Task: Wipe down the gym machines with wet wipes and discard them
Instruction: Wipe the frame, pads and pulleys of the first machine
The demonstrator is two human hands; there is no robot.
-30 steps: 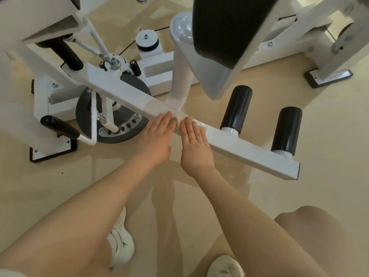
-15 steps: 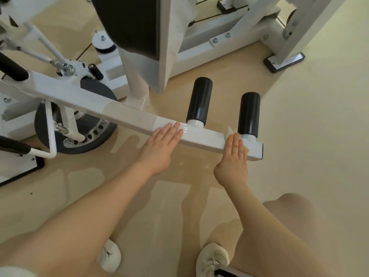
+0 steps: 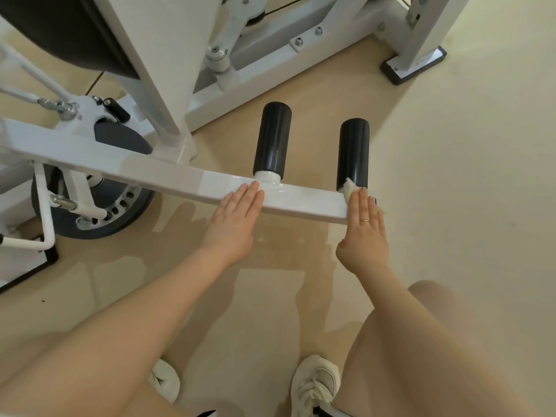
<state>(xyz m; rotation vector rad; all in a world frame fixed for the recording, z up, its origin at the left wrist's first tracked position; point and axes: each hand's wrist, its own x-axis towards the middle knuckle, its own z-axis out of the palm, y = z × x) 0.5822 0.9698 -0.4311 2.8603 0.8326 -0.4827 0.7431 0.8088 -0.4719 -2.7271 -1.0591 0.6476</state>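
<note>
The long white-painted square steel arm of the gym machine (image 3: pixel 186 182) is being steadied by the left hand (image 3: pixel 233 221), fingers straight and laid flat on its top face beside the inner black cylindrical foam roller (image 3: pixel 272 138), probably so the arm is not swinging under pressure. The right hand (image 3: pixel 365 236) is being held flat too, fingers extended together, nothing gripped; the crumpled white wet wipe (image 3: pixel 350 186) is being pressed under its fingertips against the arm's far end, at the base of the outer black foam roller (image 3: pixel 354 152). Only a corner of the wipe is showing beyond the fingertips, the rest being hidden beneath the fingers. A wet sheen is showing on the arm between the hands.
</note>
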